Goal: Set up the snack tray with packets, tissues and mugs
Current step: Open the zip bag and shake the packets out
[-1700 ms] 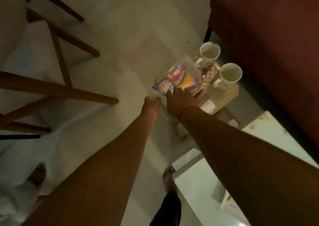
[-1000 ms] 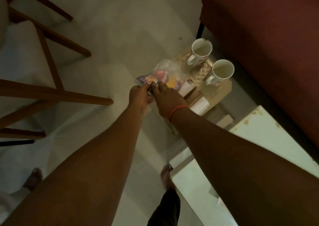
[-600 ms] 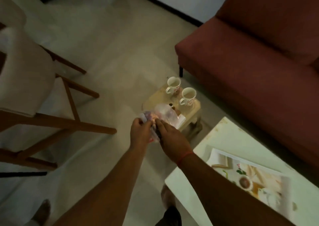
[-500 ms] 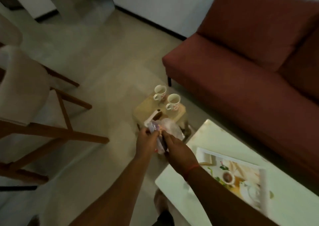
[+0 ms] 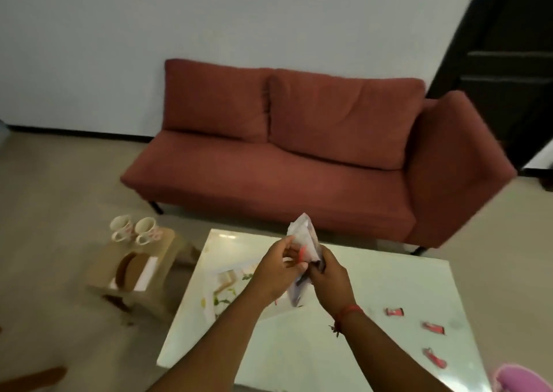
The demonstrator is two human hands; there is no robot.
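Head view, packet bag (image 5: 303, 239) gripped between both hands (image 5: 302, 273), above table (image 5: 374, 302)

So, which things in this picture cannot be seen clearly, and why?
- Plastic bag, head view: contents blurred, partly covered by left hand and right hand.
- Tray print: hidden under both arms.
- Pink object: cut off by the bottom right corner.
- Mugs: pattern too small and blurred.
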